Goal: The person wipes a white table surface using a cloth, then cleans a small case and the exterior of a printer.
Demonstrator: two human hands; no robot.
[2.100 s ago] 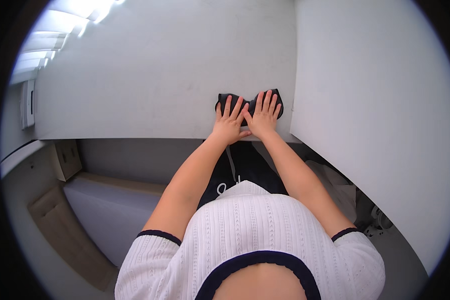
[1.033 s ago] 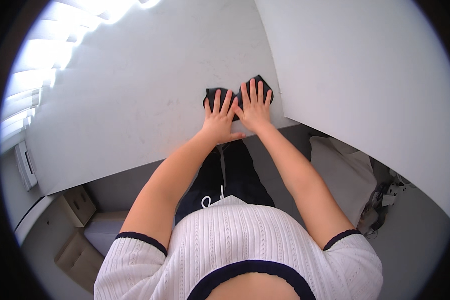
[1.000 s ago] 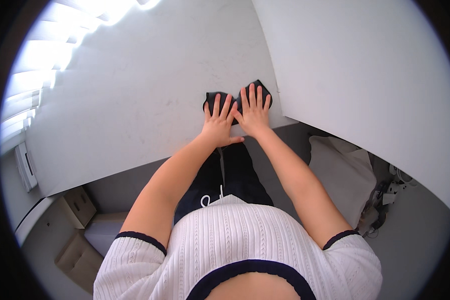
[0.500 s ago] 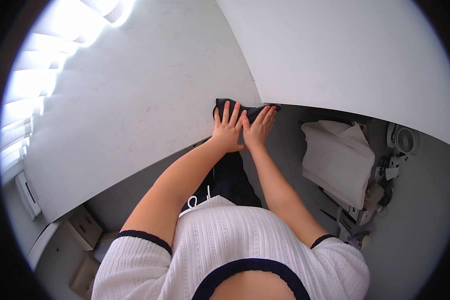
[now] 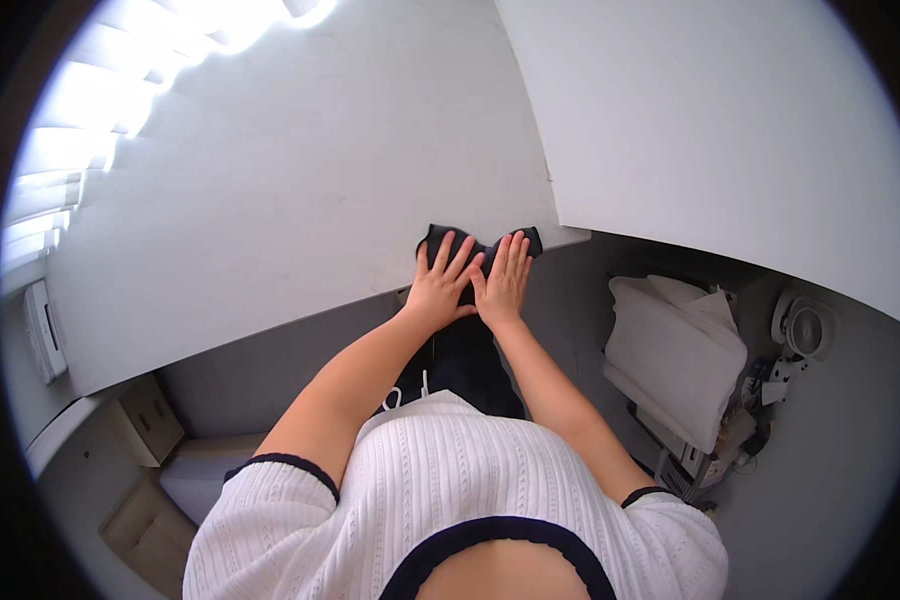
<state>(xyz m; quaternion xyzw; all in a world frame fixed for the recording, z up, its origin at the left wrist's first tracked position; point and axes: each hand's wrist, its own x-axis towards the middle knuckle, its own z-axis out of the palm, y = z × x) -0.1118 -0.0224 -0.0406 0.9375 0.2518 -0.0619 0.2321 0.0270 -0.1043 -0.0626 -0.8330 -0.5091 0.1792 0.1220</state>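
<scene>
At the near edge of the white counter (image 5: 270,200), I see a small dark cloth (image 5: 480,245) lying flat, right at the corner. My 2 hands press on it side by side, left hand (image 5: 440,290) and right hand (image 5: 505,280), fingers spread flat, gripping nothing. I judge the cloth soft, light and limp; pinching its far corners, just beyond the fingertips, should lift it cleanly.

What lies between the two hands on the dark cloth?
Head view: nothing. The left hand and right hand press side by side on the dark cloth, thumbs nearly touching.
</scene>
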